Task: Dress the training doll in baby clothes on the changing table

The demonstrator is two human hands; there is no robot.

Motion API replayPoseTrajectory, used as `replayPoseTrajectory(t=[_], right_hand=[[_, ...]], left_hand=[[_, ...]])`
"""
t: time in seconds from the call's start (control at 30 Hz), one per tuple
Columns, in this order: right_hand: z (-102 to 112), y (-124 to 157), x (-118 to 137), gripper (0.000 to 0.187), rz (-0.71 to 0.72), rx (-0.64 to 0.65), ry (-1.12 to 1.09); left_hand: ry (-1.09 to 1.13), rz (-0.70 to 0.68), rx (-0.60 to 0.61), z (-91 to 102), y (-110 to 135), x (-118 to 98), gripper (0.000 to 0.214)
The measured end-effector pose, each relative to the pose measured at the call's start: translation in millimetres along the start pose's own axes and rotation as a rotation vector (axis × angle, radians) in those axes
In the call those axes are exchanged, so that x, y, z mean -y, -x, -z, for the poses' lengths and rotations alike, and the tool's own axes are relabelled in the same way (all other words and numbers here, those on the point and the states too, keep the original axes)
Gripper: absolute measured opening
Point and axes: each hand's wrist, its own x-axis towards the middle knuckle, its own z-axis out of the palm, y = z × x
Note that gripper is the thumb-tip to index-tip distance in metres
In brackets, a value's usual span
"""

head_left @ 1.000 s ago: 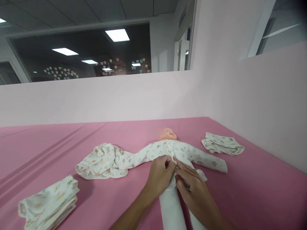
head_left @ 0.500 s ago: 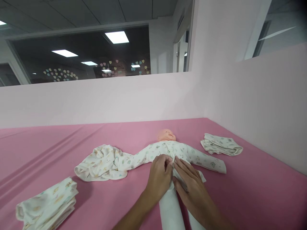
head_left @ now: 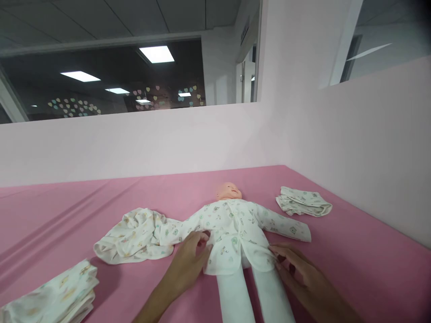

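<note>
A baby doll (head_left: pixel 230 191) lies on its back with its head at the far end. It wears a white printed baby shirt (head_left: pixel 225 253), whose two front panels lie spread over its hips. White legs (head_left: pixel 234 294) stretch towards me below the hem. My left hand (head_left: pixel 188 262) is closed at the shirt's left side edge, thumb and fingers against the cloth. At the right lower edge, my right hand (head_left: pixel 301 276) has its fingertips bent onto the shirt's side. The doll's arms point outward inside long sleeves.
A crumpled printed cloth (head_left: pixel 134 235) touches the left sleeve's end. Folded printed cloths (head_left: pixel 50 294) lie at the near left, and another folded garment (head_left: pixel 303 202) at the far right. The pink surface (head_left: pixel 141 190) meets white walls behind and on the right.
Both hands have moved apart from the middle of the shirt front to its two sides. The lower shirt panels now lie flatter and in view. The camera view has shifted slightly.
</note>
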Motion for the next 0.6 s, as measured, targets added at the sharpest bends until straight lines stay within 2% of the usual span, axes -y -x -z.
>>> replayPoseTrajectory(t=[0.07,0.13,0.23,0.3,0.37,0.43,0.6], right_hand=[[-4.3,2.3,-13.1,0.039,0.076,-0.029,0.105],[-8.5,2.6,-27.0,0.042,0.141,-0.082,0.258],[-12.7,1.3,-41.0,0.041,0.245,-0.234,0.496],[-14.3,0.6,-43.4,0.037,0.369,-0.336,0.629],[-15.1,0.4,-41.5,0.038,0.477,-0.384,0.708],[-15.2,1.0,-38.7,0.038,0.514,-0.411,0.736],[-13.4,5.6,-38.2,0.022,0.57,-0.462,0.715]], left_hand=[[-0.03,-0.028,0.06,-1.6,9.3,-2.3,0.027],[-0.075,-0.055,0.087,-5.9,19.5,-4.3,0.039],[-0.17,-0.073,0.074,-15.9,29.9,-3.4,0.06],[-0.266,-0.054,0.006,-24.1,31.7,-0.1,0.057],[-0.387,-0.03,-0.088,-31.7,30.5,4.0,0.042],[-0.524,-0.017,-0.151,-37.4,28.6,7.8,0.033],[-0.745,-0.058,-0.123,-42.9,29.6,14.9,0.037]])
